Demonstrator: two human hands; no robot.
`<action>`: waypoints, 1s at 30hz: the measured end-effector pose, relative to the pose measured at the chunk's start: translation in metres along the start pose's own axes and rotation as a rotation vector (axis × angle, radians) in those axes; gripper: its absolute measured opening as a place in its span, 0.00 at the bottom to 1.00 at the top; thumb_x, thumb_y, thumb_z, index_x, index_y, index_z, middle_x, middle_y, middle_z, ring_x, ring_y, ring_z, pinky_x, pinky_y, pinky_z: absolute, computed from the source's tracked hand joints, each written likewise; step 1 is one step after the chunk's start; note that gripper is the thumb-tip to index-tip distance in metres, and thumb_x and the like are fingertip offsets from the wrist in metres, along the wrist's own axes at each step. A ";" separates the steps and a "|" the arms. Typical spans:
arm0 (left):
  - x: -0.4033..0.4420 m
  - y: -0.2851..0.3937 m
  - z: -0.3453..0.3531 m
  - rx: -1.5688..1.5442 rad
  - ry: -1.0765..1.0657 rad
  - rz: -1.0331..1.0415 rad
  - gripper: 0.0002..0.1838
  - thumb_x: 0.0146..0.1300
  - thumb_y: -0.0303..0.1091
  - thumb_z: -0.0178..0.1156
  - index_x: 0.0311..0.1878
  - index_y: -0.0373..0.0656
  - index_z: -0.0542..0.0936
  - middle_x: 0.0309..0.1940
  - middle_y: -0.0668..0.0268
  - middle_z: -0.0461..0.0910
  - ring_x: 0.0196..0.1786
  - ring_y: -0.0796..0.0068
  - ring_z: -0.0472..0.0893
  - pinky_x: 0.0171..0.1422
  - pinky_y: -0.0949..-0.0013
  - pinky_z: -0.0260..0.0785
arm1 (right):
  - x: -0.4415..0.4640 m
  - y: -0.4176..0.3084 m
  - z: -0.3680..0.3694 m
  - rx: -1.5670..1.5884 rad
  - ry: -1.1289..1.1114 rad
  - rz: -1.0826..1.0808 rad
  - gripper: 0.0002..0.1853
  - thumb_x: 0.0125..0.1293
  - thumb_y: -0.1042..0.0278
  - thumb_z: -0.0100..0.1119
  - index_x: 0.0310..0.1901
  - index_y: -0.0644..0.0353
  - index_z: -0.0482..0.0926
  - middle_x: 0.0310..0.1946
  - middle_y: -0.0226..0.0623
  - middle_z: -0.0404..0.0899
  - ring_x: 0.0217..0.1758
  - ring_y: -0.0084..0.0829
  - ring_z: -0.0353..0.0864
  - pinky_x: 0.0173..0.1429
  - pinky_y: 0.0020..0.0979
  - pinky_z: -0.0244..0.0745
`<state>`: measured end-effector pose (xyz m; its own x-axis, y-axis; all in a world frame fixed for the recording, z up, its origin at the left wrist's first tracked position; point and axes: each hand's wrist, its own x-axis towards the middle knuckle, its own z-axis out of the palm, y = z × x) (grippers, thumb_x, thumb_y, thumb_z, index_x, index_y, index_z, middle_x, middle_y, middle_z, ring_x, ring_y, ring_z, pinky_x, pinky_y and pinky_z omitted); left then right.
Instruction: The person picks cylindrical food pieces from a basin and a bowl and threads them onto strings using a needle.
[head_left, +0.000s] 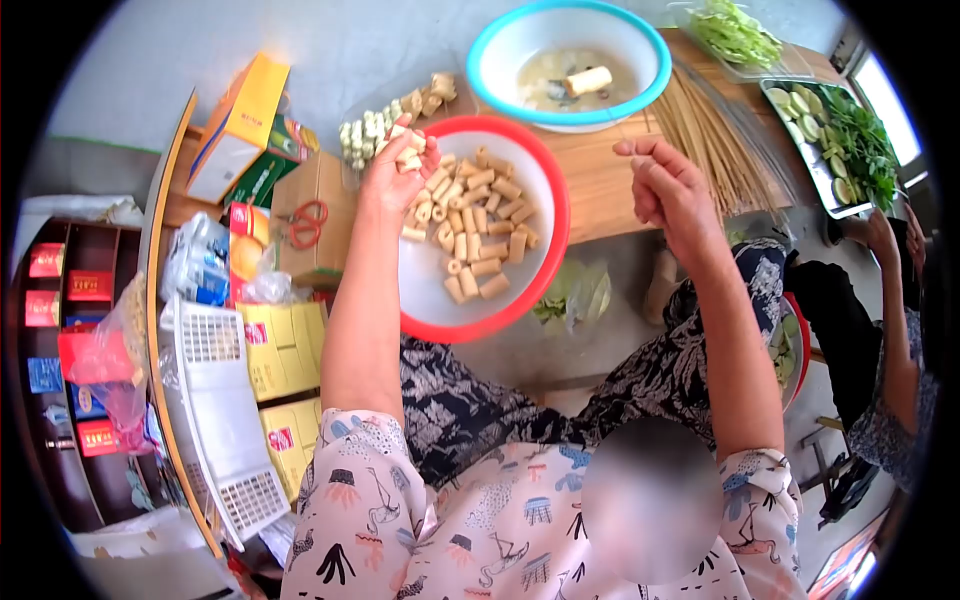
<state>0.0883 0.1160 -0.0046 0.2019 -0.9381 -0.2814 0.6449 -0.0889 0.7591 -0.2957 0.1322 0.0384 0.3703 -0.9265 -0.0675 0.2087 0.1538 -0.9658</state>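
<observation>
My left hand (393, 180) is turned palm up over the left rim of a red-rimmed white basin (548, 255). A few pale, short roll pieces (408, 152) lie in its curled fingers. Many tan, hollow tube-shaped rolls (475, 215) are heaped in the basin. To the right, my right hand (668, 190) is raised above the table edge, index finger pointing left and the other fingers curled in. Whether anything thin is pinched there I cannot make out. Bundled thin bamboo skewers (715, 140) lie on the wooden table (590, 185) beyond it.
A blue-rimmed basin (568, 112) holds cloudy water and one pale roll. Threaded pale pieces (372, 135) lie left of it. Greens and sliced vegetables fill a tray (845, 210). Red scissors (308, 222) rest on a cardboard box (318, 180). Another person's hand (882, 238) is at far right.
</observation>
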 end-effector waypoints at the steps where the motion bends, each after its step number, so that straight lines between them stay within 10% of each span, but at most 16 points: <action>1: 0.011 0.002 0.016 0.007 -0.069 -0.011 0.12 0.60 0.36 0.67 0.43 0.46 0.76 0.35 0.61 0.78 0.42 0.59 0.80 0.49 0.52 0.77 | 0.000 -0.001 -0.001 0.001 0.017 -0.012 0.13 0.72 0.66 0.47 0.49 0.64 0.76 0.16 0.20 0.62 0.16 0.13 0.58 0.21 0.19 0.54; 6: 0.065 0.001 0.086 0.038 0.119 -0.116 0.23 0.58 0.58 0.63 0.28 0.47 0.73 0.31 0.62 0.78 0.38 0.54 0.80 0.45 0.52 0.78 | -0.002 -0.007 -0.009 0.078 0.028 0.004 0.12 0.71 0.68 0.47 0.49 0.64 0.75 0.16 0.20 0.61 0.17 0.14 0.58 0.21 0.19 0.54; 10: 0.115 -0.018 0.111 0.155 0.196 -0.089 0.24 0.59 0.59 0.61 0.25 0.48 0.70 0.28 0.62 0.76 0.38 0.53 0.80 0.44 0.52 0.79 | -0.003 -0.010 -0.018 0.123 0.036 0.020 0.11 0.71 0.69 0.48 0.49 0.64 0.75 0.17 0.20 0.61 0.18 0.13 0.58 0.22 0.18 0.53; 14: 0.142 -0.036 0.138 0.330 0.209 -0.015 0.27 0.70 0.60 0.46 0.24 0.48 0.62 0.18 0.65 0.65 0.21 0.70 0.68 0.17 0.75 0.59 | -0.007 -0.017 -0.023 0.142 0.059 0.033 0.12 0.70 0.69 0.49 0.50 0.64 0.75 0.18 0.18 0.61 0.18 0.12 0.57 0.22 0.18 0.52; 30: 0.166 -0.063 0.197 0.575 0.194 0.121 0.25 0.73 0.54 0.41 0.22 0.48 0.59 0.14 0.69 0.57 0.13 0.77 0.55 0.17 0.73 0.43 | -0.008 -0.021 -0.033 0.174 0.080 0.018 0.12 0.70 0.70 0.48 0.50 0.63 0.75 0.18 0.19 0.61 0.18 0.12 0.57 0.22 0.17 0.52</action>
<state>-0.0643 -0.1006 0.0167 0.4138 -0.8796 -0.2346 0.1198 -0.2028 0.9719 -0.3328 0.1250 0.0510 0.3035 -0.9463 -0.1113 0.3582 0.2216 -0.9070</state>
